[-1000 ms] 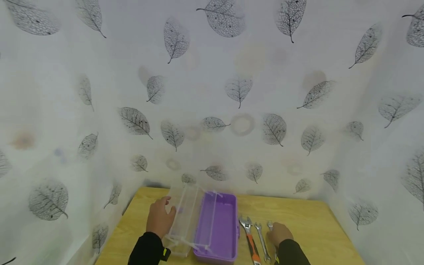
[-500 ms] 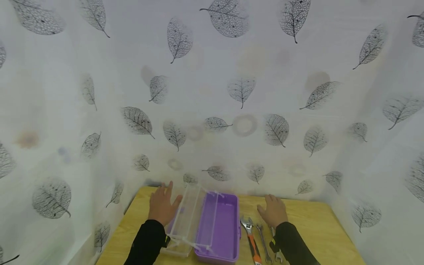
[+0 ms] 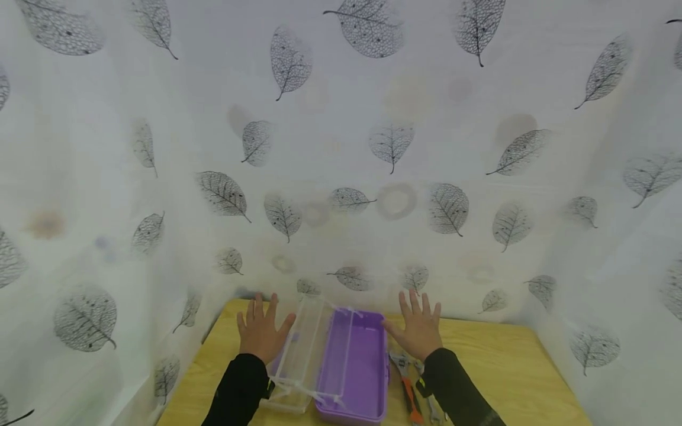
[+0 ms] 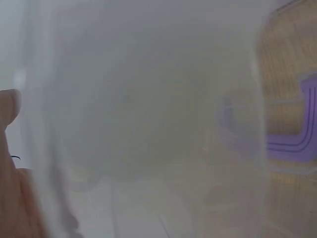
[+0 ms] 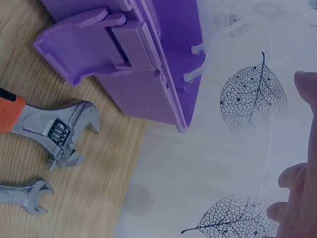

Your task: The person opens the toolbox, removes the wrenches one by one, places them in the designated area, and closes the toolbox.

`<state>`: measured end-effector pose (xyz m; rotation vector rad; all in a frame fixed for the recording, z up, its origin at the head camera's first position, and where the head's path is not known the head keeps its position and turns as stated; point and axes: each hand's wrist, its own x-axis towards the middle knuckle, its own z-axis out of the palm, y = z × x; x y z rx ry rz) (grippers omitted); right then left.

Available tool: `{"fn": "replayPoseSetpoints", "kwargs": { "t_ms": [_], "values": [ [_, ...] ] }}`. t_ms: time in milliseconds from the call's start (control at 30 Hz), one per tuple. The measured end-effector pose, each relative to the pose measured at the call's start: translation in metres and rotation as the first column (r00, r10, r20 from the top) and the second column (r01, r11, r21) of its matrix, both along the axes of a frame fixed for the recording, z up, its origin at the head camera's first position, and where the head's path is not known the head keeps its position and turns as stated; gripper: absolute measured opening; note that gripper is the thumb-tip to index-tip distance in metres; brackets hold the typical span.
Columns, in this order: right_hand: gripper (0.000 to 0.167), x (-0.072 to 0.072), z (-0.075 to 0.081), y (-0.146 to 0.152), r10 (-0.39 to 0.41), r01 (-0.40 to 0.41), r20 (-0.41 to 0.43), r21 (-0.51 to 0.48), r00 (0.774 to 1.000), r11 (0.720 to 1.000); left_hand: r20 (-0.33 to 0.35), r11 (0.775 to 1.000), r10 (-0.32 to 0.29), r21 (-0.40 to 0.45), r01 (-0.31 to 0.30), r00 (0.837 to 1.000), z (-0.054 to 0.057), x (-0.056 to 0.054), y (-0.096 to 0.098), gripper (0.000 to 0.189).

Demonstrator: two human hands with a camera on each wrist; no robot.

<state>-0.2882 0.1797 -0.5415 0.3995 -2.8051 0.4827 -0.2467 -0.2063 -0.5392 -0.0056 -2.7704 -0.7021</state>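
My left hand [image 3: 262,332], fingers spread, is held at the left side of a clear plastic lid [image 3: 306,355]. That lid is swung open to the left of a purple toolbox [image 3: 367,367]. In the left wrist view the translucent lid [image 4: 148,124] fills most of the picture, with part of my hand at the left edge. My right hand [image 3: 420,332], also spread and holding nothing, is above the table just right of the toolbox. Below it lie an adjustable wrench [image 5: 59,131] with an orange and black handle and an open-end wrench [image 5: 32,194]. My right sleeve partly hides the wrenches in the head view.
The wooden table [image 3: 495,367] is enclosed by white curtain [image 3: 341,148] with a leaf print at the back and sides. A purple latch [image 5: 79,44] sticks out from the toolbox's right side, close to the adjustable wrench.
My right hand has let go of a small wrench at the right, risen and moved back and left, with its fingers spreading. My left hand has spread its fingers beside the lid.
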Motion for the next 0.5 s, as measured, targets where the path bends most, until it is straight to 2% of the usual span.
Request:
{"fn": "replayPoseSetpoints", "kwargs": {
  "t_ms": [367,500],
  "values": [
    [0.093,-0.0033,-0.0032,-0.0057,0.010,-0.010,-0.031,0.001,0.999,1.000,-0.008,1.000,0.006,0.010,-0.006,1.000,-0.0003,-0.0012,-0.0037,0.081],
    [0.084,0.0000,-0.0030,-0.0090,0.016,-0.016,0.007,-0.017,1.000,1.000,-0.007,0.999,0.004,0.038,-0.004,1.000,0.0018,0.0010,-0.0047,0.079]
  ]
}}
